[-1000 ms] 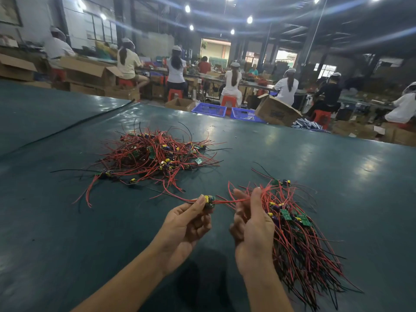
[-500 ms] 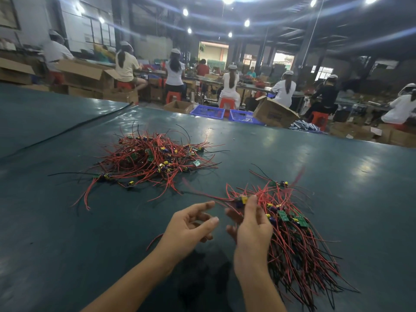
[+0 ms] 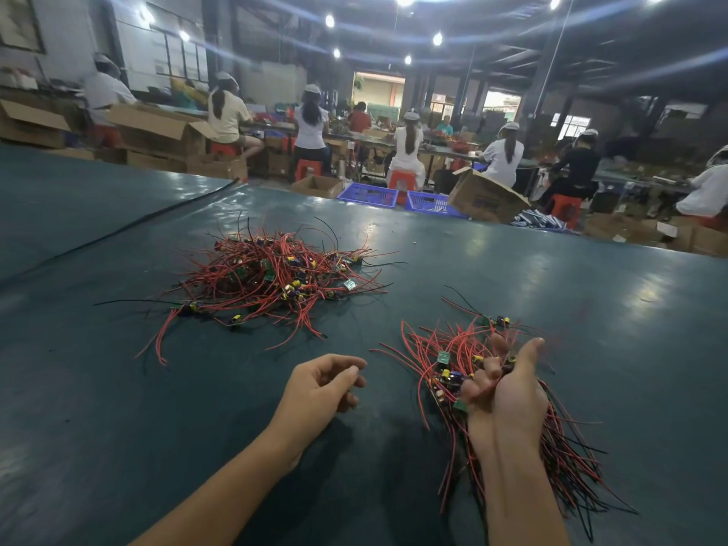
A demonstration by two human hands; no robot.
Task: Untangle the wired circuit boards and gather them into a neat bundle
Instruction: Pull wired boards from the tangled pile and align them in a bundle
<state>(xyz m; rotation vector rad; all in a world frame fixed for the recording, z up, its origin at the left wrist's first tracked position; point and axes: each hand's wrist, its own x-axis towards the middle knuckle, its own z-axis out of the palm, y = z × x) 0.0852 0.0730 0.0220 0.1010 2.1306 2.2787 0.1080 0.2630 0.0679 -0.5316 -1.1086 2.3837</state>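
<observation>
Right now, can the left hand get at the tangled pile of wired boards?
Probably yes. The left hand holds nothing, fingers loosely curled, and only bare table lies between it and the tangled pile ahead. The right hand grips the bundle, out of the way.
</observation>
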